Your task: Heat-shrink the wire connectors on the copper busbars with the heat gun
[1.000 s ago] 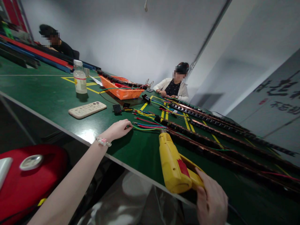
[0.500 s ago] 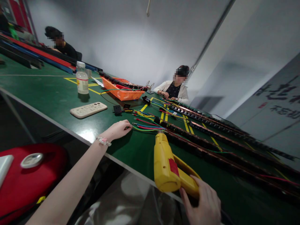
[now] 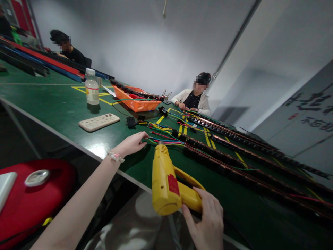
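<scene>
My right hand (image 3: 206, 217) is wrapped round the handle of a yellow heat gun (image 3: 166, 184). Its metal nozzle points away from me, close to a fan of coloured wires (image 3: 169, 142) lying over the green table. At the ends of those wires is my left hand (image 3: 134, 143), its fingers pinched on a wire end with a small metal lug. The wires run right into a long dark wrapped harness (image 3: 221, 161) with copper-coloured strips. Just beyond my left hand lies a black connector (image 3: 130, 122).
An orange basket (image 3: 137, 105) holding dark harness parts stands farther back. To the left are a phone (image 3: 99, 122) and a bottle (image 3: 92, 90). Several long harnesses cross the table (image 3: 62, 104) on the right. Two people sit across it; a red stool (image 3: 59, 180) is at lower left.
The heat gun has moved left with my right hand, bringing its nozzle nearer the wire ends. My left hand has stayed almost in place.
</scene>
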The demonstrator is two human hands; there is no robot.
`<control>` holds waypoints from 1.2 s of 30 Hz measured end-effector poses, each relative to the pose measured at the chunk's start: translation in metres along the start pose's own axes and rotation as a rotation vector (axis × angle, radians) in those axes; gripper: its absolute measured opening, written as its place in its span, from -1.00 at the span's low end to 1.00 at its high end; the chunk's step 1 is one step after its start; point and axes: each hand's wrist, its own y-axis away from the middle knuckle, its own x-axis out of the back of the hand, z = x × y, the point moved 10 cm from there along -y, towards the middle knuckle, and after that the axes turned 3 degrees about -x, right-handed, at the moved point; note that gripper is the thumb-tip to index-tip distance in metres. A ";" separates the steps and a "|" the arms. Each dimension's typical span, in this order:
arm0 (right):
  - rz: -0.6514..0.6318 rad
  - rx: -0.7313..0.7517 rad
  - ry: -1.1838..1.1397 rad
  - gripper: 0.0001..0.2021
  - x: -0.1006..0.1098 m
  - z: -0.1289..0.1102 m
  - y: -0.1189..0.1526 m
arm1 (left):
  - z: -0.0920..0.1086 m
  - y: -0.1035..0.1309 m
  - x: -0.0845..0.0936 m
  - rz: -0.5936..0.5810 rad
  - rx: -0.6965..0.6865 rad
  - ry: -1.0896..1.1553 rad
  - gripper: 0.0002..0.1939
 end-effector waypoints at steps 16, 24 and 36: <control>-0.022 0.059 -0.039 -0.44 -0.019 -0.042 -0.011 | -0.005 -0.002 -0.003 -0.015 -0.048 -0.061 -0.48; -0.042 0.075 -0.029 -0.50 -0.020 -0.038 -0.015 | -0.006 -0.001 -0.003 -0.020 -0.045 -0.078 -0.49; -0.068 0.037 0.006 -0.47 -0.008 -0.001 -0.012 | 0.001 0.000 0.003 0.017 -0.048 -0.054 -0.63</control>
